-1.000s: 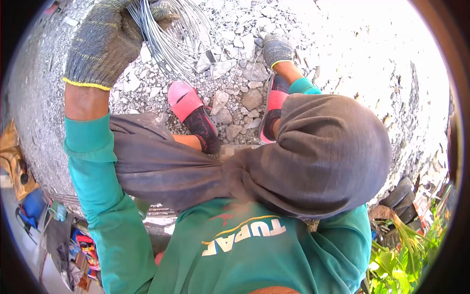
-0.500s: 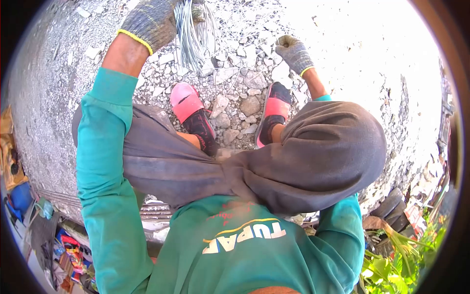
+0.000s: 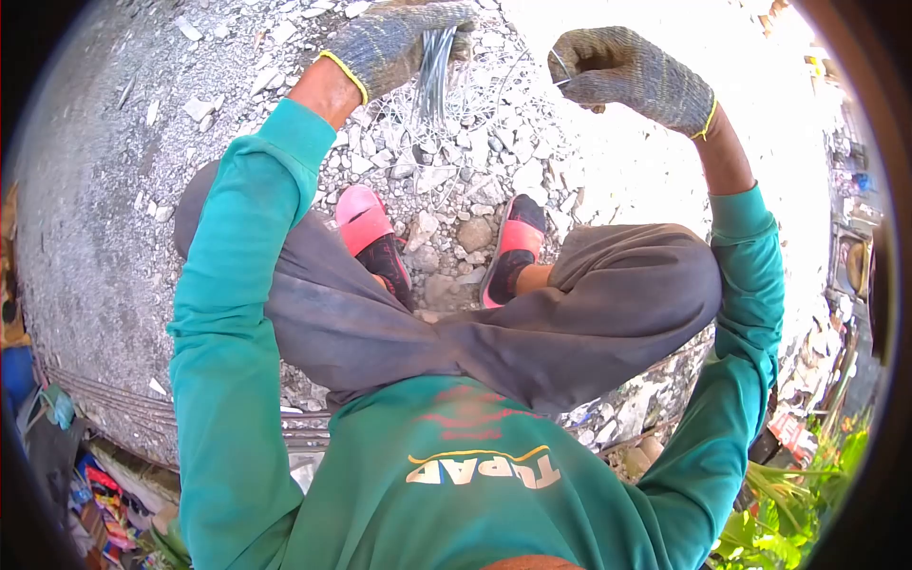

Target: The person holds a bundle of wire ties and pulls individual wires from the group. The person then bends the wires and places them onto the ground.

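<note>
My left hand (image 3: 404,47), in a dark knitted glove with a yellow cuff, is wrapped round a bundle of thin grey wires (image 3: 435,81) that hangs down from the fist at the top of the view. To the right, my right hand (image 3: 627,78), gloved alike, is raised with its fingers curled toward the thumb. A short piece of thin wire (image 3: 561,66) shows at its fingertips. Loose thin wires lie over the rubble below the bundle.
Broken stones and gravel (image 3: 475,234) lie around my feet in pink and black sandals (image 3: 518,242). Long rods (image 3: 123,404) lie at the left behind me. Mixed clutter (image 3: 109,513) is at the lower left, with green plants (image 3: 774,522) at the lower right.
My left hand has moved right with the wire bundle. My right hand has risen and moved right, with a wire now visible at its fingers. My right knee sits lower.
</note>
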Demonstrator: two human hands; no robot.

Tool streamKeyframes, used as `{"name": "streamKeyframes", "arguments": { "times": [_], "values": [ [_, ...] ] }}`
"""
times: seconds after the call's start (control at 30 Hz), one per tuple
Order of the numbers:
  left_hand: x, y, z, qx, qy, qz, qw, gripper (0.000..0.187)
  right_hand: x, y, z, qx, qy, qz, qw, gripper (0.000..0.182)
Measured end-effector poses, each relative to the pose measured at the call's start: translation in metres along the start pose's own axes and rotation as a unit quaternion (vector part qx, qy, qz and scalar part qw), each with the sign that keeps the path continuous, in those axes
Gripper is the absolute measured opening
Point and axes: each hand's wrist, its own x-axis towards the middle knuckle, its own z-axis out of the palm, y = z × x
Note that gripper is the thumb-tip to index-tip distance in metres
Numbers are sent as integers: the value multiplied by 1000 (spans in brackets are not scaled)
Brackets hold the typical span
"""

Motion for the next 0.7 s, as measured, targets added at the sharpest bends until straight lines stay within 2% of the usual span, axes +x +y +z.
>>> {"name": "streamKeyframes", "arguments": {
  "times": [0.03,0.1,0.13,0.17,0.23,0.27,0.3,0.37,0.43,0.5,0.57,0.63,0.67,0.7],
  "values": [
    [-3,-1,1,3,-2,5,1000,40,5,-9,5,-4,3,-3,1000,15],
    [-8,-1,3,-75,-147,45,985,35,15,-22,16,-41,45,23,998,15],
    [-6,2,6,-98,-173,-21,980,29,20,-18,18,-55,59,24,996,18],
    [-5,0,4,-94,-177,-18,980,29,22,-14,22,-57,64,22,996,18],
    [-1,-14,-3,34,-218,57,974,46,26,-5,31,-97,163,62,980,21],
    [-16,-5,12,88,-205,98,970,42,27,3,30,-96,162,68,980,26],
    [-26,-3,14,90,-208,96,969,42,27,5,31,-94,166,69,979,26],
    [-38,-2,14,193,-199,96,956,39,25,9,34,-96,164,41,981,29],
    [-36,-8,15,176,-202,76,960,37,25,16,41,-66,153,23,986,32],
    [-37,-14,12,119,-180,34,976,37,36,30,53,-116,205,-62,970,30],
    [-37,-16,10,124,-183,23,975,37,40,33,57,-113,218,-36,969,28],
    [-39,-18,11,219,-176,60,958,40,46,26,61,-283,239,-9,929,29],
    [-40,-15,12,310,-142,71,937,42,48,27,59,-265,229,-14,937,29],
    [-39,-15,13,338,-140,91,926,40,51,23,58,-276,204,3,939,35]
  ]
}}
